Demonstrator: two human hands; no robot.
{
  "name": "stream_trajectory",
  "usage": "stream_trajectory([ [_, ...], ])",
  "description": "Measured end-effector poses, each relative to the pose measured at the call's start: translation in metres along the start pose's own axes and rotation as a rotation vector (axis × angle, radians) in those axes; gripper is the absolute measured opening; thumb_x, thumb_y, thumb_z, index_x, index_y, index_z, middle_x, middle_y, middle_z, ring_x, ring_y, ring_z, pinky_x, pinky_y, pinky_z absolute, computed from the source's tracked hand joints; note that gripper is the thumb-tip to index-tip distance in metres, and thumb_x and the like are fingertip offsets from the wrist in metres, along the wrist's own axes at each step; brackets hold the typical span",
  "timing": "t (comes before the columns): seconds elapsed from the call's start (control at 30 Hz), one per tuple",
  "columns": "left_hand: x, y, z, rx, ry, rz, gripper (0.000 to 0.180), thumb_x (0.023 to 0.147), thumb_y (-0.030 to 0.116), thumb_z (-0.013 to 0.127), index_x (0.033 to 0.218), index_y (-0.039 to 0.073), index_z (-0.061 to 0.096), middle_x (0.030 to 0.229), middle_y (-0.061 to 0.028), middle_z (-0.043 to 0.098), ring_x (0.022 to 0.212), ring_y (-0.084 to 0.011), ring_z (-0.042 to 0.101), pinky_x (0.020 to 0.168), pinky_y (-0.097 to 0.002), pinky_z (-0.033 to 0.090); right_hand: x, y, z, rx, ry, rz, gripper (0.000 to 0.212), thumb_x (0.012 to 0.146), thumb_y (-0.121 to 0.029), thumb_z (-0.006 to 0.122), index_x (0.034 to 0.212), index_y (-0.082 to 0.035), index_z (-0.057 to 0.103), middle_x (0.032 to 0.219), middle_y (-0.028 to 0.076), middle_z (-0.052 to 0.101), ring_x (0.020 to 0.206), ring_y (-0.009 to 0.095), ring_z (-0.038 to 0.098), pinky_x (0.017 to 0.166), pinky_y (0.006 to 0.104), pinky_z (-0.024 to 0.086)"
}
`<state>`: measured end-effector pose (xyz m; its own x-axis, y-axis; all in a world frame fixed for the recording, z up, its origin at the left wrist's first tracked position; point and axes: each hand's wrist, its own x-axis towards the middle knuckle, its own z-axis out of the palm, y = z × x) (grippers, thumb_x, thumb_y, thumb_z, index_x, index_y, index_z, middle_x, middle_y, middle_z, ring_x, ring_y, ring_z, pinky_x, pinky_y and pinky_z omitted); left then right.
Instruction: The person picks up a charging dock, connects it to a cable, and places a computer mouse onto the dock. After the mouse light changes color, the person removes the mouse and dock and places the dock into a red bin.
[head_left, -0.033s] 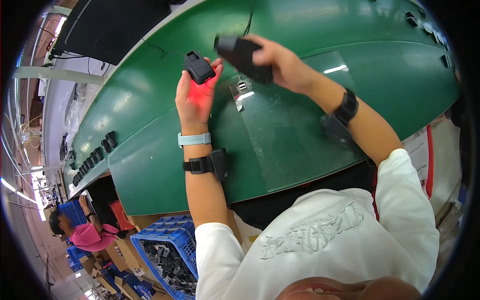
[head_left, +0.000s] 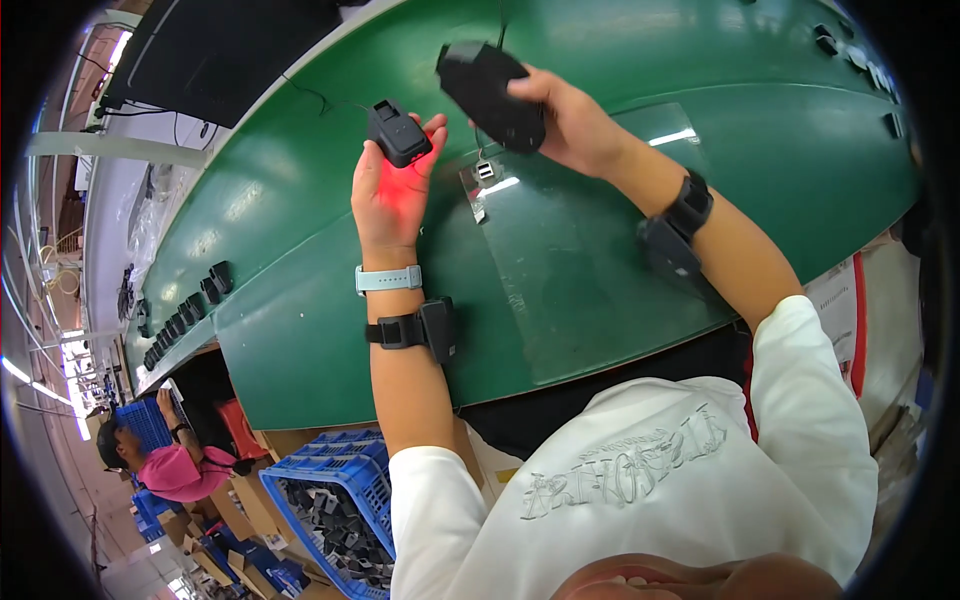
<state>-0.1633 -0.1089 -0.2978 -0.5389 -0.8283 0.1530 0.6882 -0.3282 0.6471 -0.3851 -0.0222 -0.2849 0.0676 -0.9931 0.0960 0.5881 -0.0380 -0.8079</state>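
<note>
My left hand is closed around a small black box-shaped device with a recess in its top. A cord runs from its far side. Red light shines at its near end and colours my palm. To its right, my right hand grips a larger, flat, elongated black object with a greyish far end, held above the green table. The two held objects are apart. What kind each is, I cannot tell.
A clear sheet lies on the table, with a small silver connector at its far left corner. Several black devices stand in a row at left. A blue crate of black parts sits below. Another person is at far left.
My right hand and the black object have shifted slightly, the object's greyish end rising away from me. My left hand and its device have stayed in place.
</note>
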Motion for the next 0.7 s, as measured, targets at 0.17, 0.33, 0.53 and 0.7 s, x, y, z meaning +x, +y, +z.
stream_trajectory([
  [0.17,0.001,-0.001,0.002,0.136,-0.078,0.006,0.053,0.101,0.02,0.062,0.14,-0.01,0.041,0.127,-0.0214,0.056,0.119,-0.0462,0.06,0.104,-0.051,0.054,0.01,0.008,-0.015,0.262,0.033,0.056,0.049,0.104,-0.026,0.038,0.138,0.006,0.054,0.129,0.016,0.066,0.119,0.026,0.063,0.107,0.0402,0.046],
  [0.33,-0.006,-0.001,0.006,0.583,0.036,0.072,0.062,0.079,-0.005,0.083,0.134,-0.006,0.055,0.101,-0.0062,0.067,0.084,-0.0109,0.065,0.08,-0.0267,0.056,0.01,0.016,0.002,0.069,0.047,-0.025,0.052,0.101,-0.018,0.043,0.151,-0.004,0.039,0.139,0.009,0.058,0.124,0.021,0.058,0.109,0.0419,0.044],
  [0.53,-0.004,-0.002,0.008,0.779,0.01,0.15,0.065,0.076,-0.005,0.086,0.133,-0.006,0.055,0.099,-0.0079,0.068,0.081,-0.0122,0.067,0.076,-0.0248,0.056,0.015,0.022,0.001,-0.074,0.068,-0.104,0.057,0.095,-0.011,0.054,0.149,-0.002,0.04,0.133,0.008,0.058,0.12,0.018,0.058,0.107,0.0373,0.044],
  [0.7,-0.005,0.001,0.009,0.82,0.0,0.137,0.063,0.076,-0.005,0.085,0.131,-0.007,0.056,0.097,-0.0075,0.068,0.081,-0.0121,0.068,0.074,-0.0245,0.055,0.017,0.021,0.006,-0.211,0.072,-0.117,0.062,0.091,-0.008,0.06,0.149,-0.001,0.04,0.138,0.009,0.053,0.126,0.018,0.054,0.109,0.0358,0.042],
])
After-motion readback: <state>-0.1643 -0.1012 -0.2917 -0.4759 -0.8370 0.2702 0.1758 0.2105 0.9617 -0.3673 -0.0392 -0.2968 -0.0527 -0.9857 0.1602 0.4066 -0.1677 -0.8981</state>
